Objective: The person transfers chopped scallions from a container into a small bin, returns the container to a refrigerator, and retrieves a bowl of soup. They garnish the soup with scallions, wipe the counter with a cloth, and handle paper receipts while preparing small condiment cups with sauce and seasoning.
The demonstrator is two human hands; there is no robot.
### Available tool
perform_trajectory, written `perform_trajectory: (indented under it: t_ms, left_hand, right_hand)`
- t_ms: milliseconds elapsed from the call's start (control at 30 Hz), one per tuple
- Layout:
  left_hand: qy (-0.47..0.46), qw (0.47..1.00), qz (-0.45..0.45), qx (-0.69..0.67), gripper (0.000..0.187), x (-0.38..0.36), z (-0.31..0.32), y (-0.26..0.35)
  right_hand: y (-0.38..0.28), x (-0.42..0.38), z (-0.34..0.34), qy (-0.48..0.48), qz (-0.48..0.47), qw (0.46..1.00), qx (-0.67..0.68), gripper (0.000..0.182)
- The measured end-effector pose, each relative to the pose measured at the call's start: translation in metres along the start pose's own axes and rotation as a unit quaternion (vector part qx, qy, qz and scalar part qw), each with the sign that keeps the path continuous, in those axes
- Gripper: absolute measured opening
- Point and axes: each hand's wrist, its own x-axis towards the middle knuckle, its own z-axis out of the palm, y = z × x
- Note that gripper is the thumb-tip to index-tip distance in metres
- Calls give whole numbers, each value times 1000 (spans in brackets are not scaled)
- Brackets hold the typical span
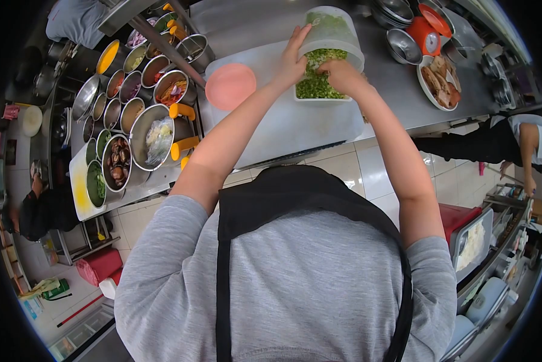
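A clear plastic tub (333, 30) is tipped over a white rectangular container holding chopped greens (319, 89). My left hand (293, 57) grips the tub's left side, its fingers spread along the wall. At the tub's mouth is my right hand (342, 76), its fingers curled down among the chopped greens; what they hold, if anything, is hidden. Both containers are on a pale cutting board (265, 130). A round pink lid (230, 86) lies to the left of my left forearm.
Metal pots of ingredients (119, 160), some with orange handles, crowd the left. At right are a red scale (425, 36), metal bowls (403, 46) and a white dish of meat (440, 83). Co-workers (527, 136) stand at the right edge and on the left.
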Motion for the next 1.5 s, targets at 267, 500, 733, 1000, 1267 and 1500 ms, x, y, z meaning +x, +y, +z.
perform_trajectory:
  t_ms: [267,500,733,1000,1267,1500]
  left_hand:
    - [4,1000,0,9,73,-1,-2,1]
    - [16,1000,17,21,72,0,-4,-7]
    - [15,1000,2,12,71,-1,-5,-4]
    - [18,1000,-23,7,72,-4,12,13]
    - [32,999,-16,14,72,-3,11,7]
    - [18,1000,-11,11,72,-1,10,4]
  right_hand:
    - [-18,-33,-14,-10,17,999,26,38]
    - [0,-36,31,-40,-22,998,-37,41]
    - [-9,-33,-3,-25,8,999,-22,39]
    - [24,49,9,301,-31,933,-192,42]
    - [20,35,9,105,21,987,-118,38]
    - [7,7,2,27,24,995,-91,40]
